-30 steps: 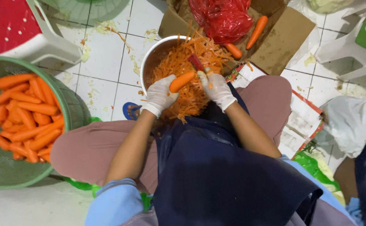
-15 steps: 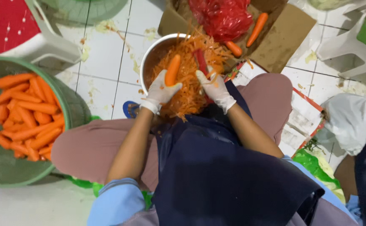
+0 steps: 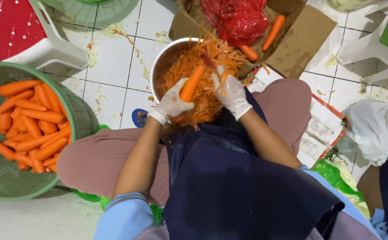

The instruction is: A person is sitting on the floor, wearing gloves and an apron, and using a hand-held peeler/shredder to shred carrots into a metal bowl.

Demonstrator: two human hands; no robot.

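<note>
The left hand (image 3: 172, 103), in a white glove, is closed around a long orange carrot (image 3: 191, 83). The carrot sits tilted right over the round metal bowl (image 3: 160, 62), which is full of thin orange carrot shreds (image 3: 203, 95). The right hand (image 3: 231, 92), in a white glove too, is curled over the bowl just beside the carrot. It grips a small red tool (image 3: 206, 59), mostly hidden. Well away from the bowl, on the person's left, a green plastic basket (image 3: 81, 118) holds many peeled carrots (image 3: 29, 124). Just past the bowl lies a red plastic bag (image 3: 236, 20) on brown cardboard (image 3: 298, 42).
</note>
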